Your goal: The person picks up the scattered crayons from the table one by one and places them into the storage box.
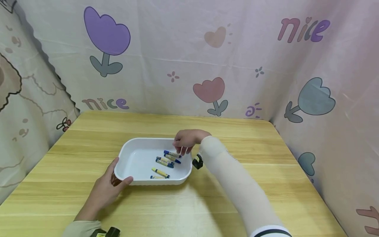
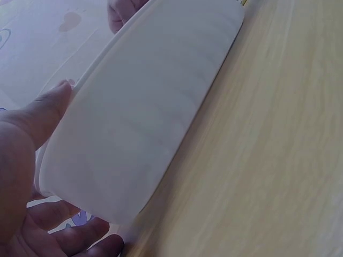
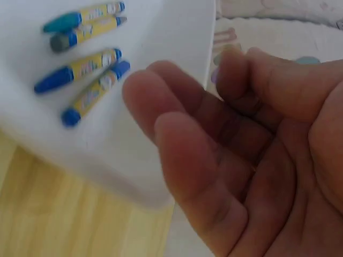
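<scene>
A white rectangular tray [image 1: 124,153] rests on the table, with several crayons in yellow-and-blue wrappers in its right half. My left hand [image 1: 105,189] grips the tray's near left corner; the thumb lies on the rim, and the other fingers go round the end wall. Over the far right corner hangs my right hand [image 1: 186,140], its fingers bent loosely downward with nothing between them. Close by its fingertips lies a blue crayon [image 3: 96,93], beside a second blue crayon [image 3: 77,70]. Teal [image 3: 64,22] and dark green [image 3: 64,40] crayons lie farther along. Nearer the front is a yellow crayon [image 1: 161,172].
The tray stands on a light wood-grain table [image 1: 237,204]. Behind it hangs a pale curtain [image 1: 165,39] printed with flowers and words, and similar cloth closes off both sides. Black wrist devices [image 1: 197,162] are worn on both arms.
</scene>
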Demonstrator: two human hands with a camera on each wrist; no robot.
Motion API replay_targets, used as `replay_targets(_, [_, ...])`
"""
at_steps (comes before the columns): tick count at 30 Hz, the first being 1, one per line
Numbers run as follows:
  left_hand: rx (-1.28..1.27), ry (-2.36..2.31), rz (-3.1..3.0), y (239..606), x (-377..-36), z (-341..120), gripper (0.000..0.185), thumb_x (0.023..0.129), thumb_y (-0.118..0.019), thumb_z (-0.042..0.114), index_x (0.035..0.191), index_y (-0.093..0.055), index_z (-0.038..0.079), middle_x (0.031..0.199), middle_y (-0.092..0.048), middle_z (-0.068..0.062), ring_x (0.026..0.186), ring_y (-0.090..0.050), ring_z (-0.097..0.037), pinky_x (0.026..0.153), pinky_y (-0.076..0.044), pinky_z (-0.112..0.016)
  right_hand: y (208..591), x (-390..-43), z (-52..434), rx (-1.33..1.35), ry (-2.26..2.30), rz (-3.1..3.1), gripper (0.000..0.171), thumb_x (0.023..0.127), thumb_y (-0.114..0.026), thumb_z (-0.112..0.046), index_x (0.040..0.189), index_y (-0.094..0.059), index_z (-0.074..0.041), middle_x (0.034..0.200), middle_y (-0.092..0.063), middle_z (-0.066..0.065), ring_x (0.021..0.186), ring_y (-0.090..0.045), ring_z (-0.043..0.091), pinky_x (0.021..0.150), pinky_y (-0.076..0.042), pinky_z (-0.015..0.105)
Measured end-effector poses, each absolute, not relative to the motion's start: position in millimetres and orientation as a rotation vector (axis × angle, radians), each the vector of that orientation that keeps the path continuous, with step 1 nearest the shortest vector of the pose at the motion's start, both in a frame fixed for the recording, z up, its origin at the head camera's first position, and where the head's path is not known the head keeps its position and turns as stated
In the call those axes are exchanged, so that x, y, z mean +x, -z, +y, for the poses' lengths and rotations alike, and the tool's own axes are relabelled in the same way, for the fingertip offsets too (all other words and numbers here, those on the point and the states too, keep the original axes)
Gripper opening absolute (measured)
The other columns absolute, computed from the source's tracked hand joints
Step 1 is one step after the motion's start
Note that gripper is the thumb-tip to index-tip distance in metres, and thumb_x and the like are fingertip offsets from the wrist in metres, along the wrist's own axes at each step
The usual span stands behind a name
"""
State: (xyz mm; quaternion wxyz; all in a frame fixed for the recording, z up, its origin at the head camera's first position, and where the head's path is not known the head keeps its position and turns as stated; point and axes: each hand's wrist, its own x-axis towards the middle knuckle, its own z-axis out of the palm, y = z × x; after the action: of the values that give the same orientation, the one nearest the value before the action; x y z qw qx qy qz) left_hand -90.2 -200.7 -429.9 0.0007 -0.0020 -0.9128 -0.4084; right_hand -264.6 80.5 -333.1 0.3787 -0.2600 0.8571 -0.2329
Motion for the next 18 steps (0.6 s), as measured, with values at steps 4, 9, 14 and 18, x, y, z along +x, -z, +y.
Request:
replay_targets(4, [0.001,1.286,-2.871,428.8,-90.5,-200.4,0.097,0.093,-0.064,0.044,0.156,-0.002,0.004,0.142,-0.037,-0.036,0.123,-0.047,-0.049,0.098,-0.04,-0.061,330.0,-268.3,96.9,-0.655,0.653,2.175,0.013,0.099,-0.054,-0.008,0.101,-0.063,0.001,0.098,-0.065,0.013,0.085,-0.066,0.02,0.071,-0.057,0.031])
replay_targets(9, [0.012,1.282,-2.886,428.5,-91.2,-199.8,0.097,0.093,-0.064,0.045,0.156,-0.002,0.004,0.143,-0.036,-0.036,0.124,-0.046,-0.049,0.099,-0.039,-0.061,326.7,-272.2,120.8,-0.645,0.69,2.183,0.009,0.097,-0.057,-0.008,0.101,-0.062,-0.001,0.099,-0.064,0.011,0.087,-0.065,0.022,0.073,-0.057,0.032])
replay_targets(14, [0.013,1.282,-2.887,428.3,-91.8,-199.8,0.097,0.093,-0.064,0.045,0.156,-0.002,0.004,0.143,-0.035,-0.037,0.124,-0.045,-0.049,0.099,-0.039,-0.061,327.3,-275.1,142.7,-0.628,0.724,2.202,0.025,0.102,-0.051,-0.02,0.11,-0.064,0.0,0.104,-0.063,0.011,0.089,-0.065,0.023,0.074,-0.056,0.032])
replay_targets(18, [0.01,1.289,-2.886,427.8,-91.8,-199.6,0.097,0.093,-0.064,0.045,0.156,-0.001,0.004,0.144,-0.034,-0.037,0.125,-0.045,-0.049,0.099,-0.039,-0.061,332.5,-275.7,155.7,-0.591,0.737,2.205,0.027,0.103,-0.05,-0.021,0.112,-0.061,0.002,0.107,-0.062,0.015,0.091,-0.065,0.027,0.075,-0.056,0.034])
